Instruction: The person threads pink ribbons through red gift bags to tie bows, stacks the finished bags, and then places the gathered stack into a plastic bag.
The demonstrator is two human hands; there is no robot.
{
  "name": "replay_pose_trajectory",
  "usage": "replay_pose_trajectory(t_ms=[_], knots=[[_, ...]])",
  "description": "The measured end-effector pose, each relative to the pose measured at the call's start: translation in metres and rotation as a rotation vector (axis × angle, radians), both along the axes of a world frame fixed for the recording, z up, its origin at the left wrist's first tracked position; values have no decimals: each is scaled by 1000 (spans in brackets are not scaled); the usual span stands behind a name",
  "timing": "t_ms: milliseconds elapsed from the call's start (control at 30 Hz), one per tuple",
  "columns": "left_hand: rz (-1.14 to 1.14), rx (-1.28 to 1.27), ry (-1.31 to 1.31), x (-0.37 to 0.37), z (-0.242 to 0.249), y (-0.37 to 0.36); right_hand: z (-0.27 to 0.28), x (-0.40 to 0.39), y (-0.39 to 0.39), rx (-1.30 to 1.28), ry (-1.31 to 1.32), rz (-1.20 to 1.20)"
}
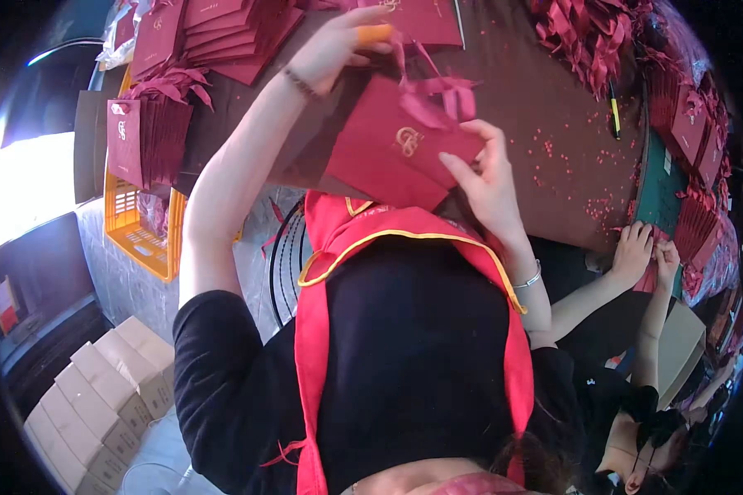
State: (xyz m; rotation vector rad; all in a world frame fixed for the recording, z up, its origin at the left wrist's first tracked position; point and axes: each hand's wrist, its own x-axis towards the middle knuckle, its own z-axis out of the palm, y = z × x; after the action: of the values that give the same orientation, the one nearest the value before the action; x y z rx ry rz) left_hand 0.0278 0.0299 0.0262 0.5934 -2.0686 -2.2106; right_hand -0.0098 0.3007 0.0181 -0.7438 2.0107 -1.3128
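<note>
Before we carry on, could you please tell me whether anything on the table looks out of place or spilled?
Yes: small red bits lie scattered across the brown table, to the right of the bag in the right hand. They look like stray litter, unlike the neatly stacked bags.

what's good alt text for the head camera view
A person's right hand holds a red bag with a gold emblem, the left hand beside its ribbon. More red bags lie on the brown table; a co-worker's hands are at right.
</note>
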Motion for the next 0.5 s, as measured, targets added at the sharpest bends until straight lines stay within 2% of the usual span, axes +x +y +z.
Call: replay_pose_trajectory(t_ms=[33,67,100,133,200,233,267,367,400,433,500], knots=[[0,12,92,10,5,-3,1,-2,-1,-188,-74,-44],[7,23,67,19,2,-5,1,-4,-2,-378,-148,-89],[11,35,43,26,-4,-4,-2,-8,-1,-428,-197,-102],[-8,137,-28,37,-3,6,-2,-10,-1,-432,-192,-108],[-181,253,125,53,-5,26,-2,-14,-2,-450,-219,-140],[-212,23,90,61,9,36,-3,-14,-4,-456,-214,-133],[-109,163,121,63,-5,45,-4,-13,-5,-432,-160,-166],[-71,147,114,66,0,56,-6,-9,-10,-303,48,-319],[-130,7,165,69,1,57,-10,-12,-8,-245,105,-374],[-132,92,200,71,-1,61,-8,-14,-9,-343,-100,-368],[-207,-116,84,73,5,65,-11,-15,-3,-348,-274,-231]])
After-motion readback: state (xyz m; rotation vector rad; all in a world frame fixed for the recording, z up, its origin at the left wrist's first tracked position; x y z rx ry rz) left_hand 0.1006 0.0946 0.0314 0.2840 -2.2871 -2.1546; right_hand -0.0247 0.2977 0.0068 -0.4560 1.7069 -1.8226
